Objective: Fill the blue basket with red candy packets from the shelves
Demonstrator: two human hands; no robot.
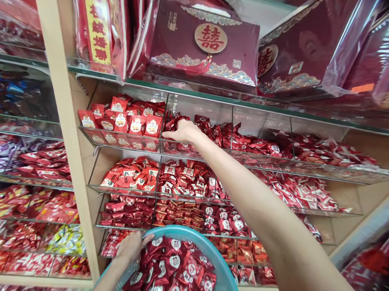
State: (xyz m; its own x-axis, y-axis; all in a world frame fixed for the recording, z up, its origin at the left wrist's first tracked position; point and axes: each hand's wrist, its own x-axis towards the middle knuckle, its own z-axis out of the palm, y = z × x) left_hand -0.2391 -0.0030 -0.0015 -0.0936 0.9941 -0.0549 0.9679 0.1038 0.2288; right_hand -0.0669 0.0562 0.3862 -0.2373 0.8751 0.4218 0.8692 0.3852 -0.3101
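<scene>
A blue-green plastic basket (222, 264) sits low in front of me, with many dark red wrapped candies (174, 261) in it bearing white round labels. My left hand (131, 248) grips its left rim, thumb lying over the edge. Up on the shelf, my right hand (184, 131) reaches over the clear front lip into a compartment of dark red wrapped candies (204, 123). Its thumb is stretched out to the left, apart from the fingers, whose tips are hidden among the packets. I see nothing held in it.
Brighter red packets (120, 120) fill the compartment left of my right hand. Above runs a glass shelf edge (216, 96) carrying maroon gift boxes (183, 40) in plastic. Lower tiers hold more red candies (183, 177). A wooden upright (61, 99) parts the left shelves from these.
</scene>
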